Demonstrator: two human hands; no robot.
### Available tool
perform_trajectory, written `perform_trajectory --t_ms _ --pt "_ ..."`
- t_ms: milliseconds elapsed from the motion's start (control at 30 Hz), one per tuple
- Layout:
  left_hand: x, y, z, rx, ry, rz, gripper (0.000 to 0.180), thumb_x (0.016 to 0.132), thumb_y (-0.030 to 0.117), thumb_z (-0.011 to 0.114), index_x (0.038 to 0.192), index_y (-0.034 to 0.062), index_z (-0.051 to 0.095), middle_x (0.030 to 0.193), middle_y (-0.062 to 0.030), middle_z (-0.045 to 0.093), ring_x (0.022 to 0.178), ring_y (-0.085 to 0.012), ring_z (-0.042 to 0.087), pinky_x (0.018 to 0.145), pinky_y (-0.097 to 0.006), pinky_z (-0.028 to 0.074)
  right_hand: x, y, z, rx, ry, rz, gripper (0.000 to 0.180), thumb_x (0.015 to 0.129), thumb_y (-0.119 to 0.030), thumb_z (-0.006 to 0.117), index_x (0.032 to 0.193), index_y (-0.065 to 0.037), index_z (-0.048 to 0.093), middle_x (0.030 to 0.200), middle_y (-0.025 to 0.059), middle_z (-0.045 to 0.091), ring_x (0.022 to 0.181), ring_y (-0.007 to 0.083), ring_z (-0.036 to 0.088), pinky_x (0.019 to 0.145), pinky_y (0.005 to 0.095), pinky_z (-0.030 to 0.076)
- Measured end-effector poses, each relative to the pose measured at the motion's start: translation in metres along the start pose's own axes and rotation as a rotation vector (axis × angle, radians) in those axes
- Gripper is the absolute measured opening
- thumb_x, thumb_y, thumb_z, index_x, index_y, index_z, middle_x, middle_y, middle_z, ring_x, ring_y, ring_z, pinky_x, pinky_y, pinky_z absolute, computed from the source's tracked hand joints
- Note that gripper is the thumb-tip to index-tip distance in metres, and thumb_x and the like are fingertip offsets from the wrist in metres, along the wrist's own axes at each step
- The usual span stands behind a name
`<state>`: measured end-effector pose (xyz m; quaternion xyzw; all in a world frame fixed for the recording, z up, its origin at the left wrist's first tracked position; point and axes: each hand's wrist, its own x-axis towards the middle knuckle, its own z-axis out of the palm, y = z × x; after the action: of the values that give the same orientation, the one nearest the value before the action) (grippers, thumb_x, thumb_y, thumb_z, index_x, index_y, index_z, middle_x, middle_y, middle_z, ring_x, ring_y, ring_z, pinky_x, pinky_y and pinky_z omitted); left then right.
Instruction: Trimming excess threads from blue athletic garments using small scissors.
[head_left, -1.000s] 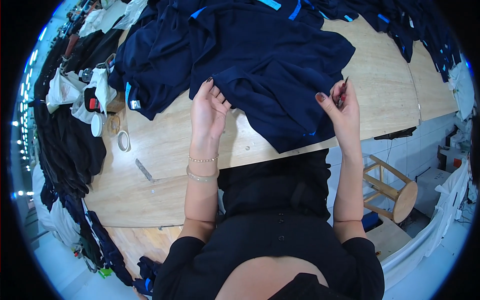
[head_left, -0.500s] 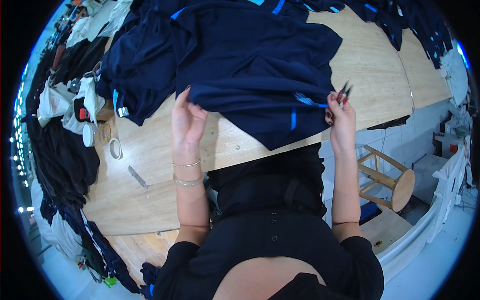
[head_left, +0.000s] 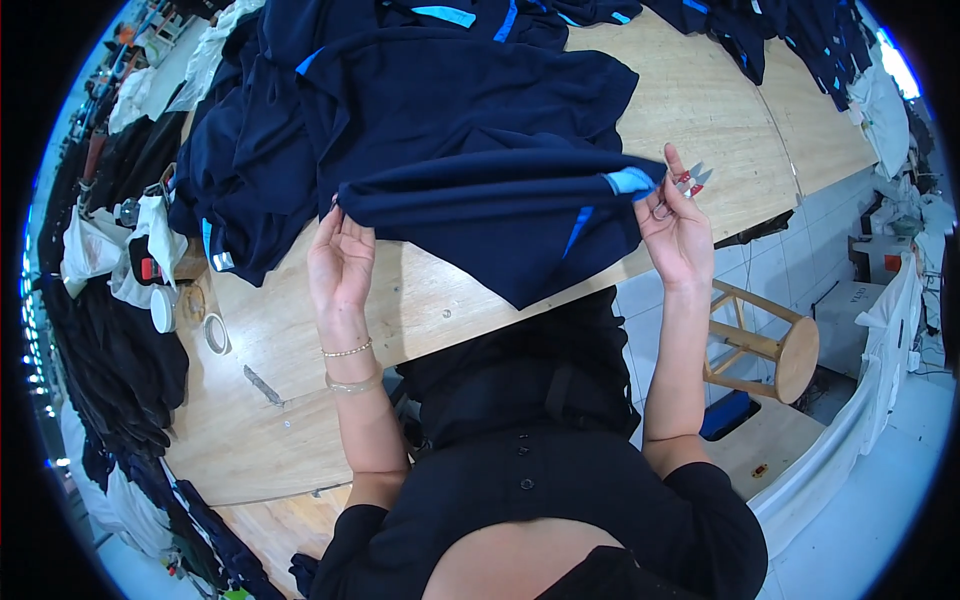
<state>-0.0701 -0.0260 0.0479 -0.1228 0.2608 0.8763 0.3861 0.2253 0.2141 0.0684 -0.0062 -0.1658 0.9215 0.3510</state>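
While both hands pinch opposite ends of a navy garment (head_left: pixel 500 200) and lift its folded edge above the wooden table (head_left: pixel 700 100), the left hand (head_left: pixel 340 262) closes on the dark corner and the right hand (head_left: pixel 676 232) grips the light-blue trimmed end along with small red-handled snips (head_left: pixel 692 180). More navy garments (head_left: pixel 300 120) lie heaped behind; a wooden stool (head_left: pixel 775 345) stands at right.

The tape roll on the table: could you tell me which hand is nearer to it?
Left. The left hand is just right of the tape roll, gripping the navy garment; the right hand, holding snips, is far across the table.
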Motion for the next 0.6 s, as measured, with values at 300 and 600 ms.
perform_trajectory --t_ms 300,600 --pt "-0.018 -0.016 0.028 -0.299 0.020 0.050 0.026 0.088 0.007 0.053 0.112 -0.0016 0.049 0.141 -0.0318 0.030 0.137 -0.0427 0.029 0.114 -0.053 0.027 0.008 -0.001 0.014 -0.142 0.669 -0.283 0.040 0.099 0.002 0.035 0.137 -0.004 0.043 0.132 0.0260 0.046 0.128 0.0315 0.044 0.112 0.0448 0.036" --pt "0.004 -0.050 0.022 0.069 0.022 -0.067 0.043 0.090 0.014 0.054 0.130 0.0010 0.044 0.137 -0.0266 0.030 0.135 -0.0382 0.030 0.115 -0.052 0.024 0.030 0.024 -0.023 -0.514 0.659 0.010 0.041 0.092 0.007 0.043 0.132 -0.001 0.044 0.109 0.0144 0.058 0.095 0.0210 0.059 0.099 0.0384 0.048"
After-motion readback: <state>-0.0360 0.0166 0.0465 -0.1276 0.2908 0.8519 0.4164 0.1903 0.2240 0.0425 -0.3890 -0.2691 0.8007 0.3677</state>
